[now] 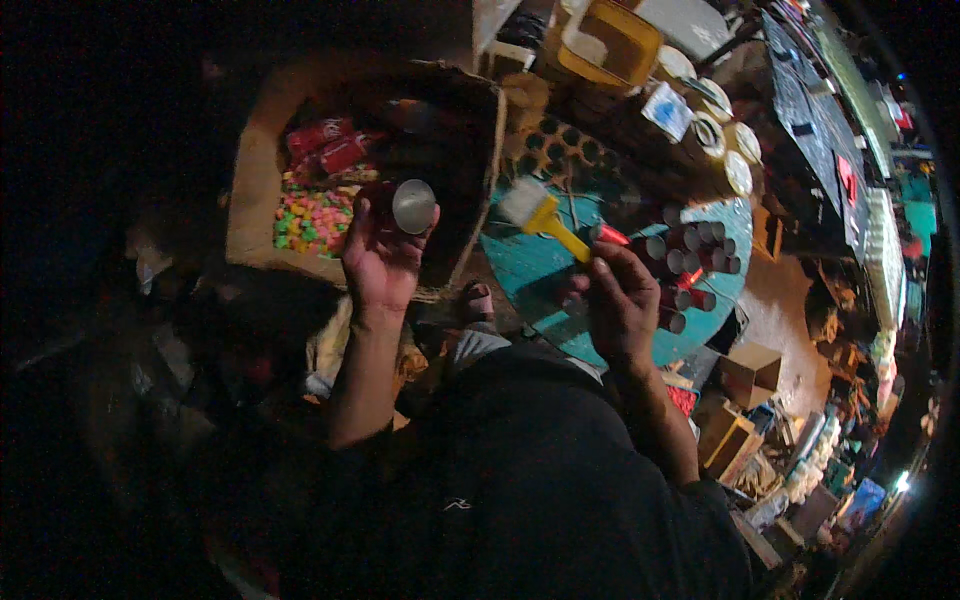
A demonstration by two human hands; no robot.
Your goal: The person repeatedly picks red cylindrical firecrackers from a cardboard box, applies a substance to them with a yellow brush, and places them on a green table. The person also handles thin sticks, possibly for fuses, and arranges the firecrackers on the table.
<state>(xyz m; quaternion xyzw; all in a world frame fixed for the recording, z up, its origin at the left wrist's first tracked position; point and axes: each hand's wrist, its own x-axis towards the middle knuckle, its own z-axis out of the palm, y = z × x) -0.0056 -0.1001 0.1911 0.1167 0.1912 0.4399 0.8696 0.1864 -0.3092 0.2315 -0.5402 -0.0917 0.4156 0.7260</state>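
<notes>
My left hand (385,268) is closed round a short tube or cup (413,207). Its round opening faces up and shows a silvery grey inside. That hand is over the near side of a large cardboard box (250,185). In my right hand (626,298) is a flat brush (555,226) with a yellow handle and pale bristles pointing away to the left. The brush hangs above a round teal table (540,290). Just beyond my right fingers sits a red tube (609,235). Several dark red tubes (684,240) stand or lie grouped on the table's right part.
Inside the box are small colourful pieces (312,215) and red packets (345,150). Behind the table stand a yellow tub (648,50) and several pale-lidded containers (738,172). A small open carton (752,372) and mixed clutter lie at the right. The left side is very dark.
</notes>
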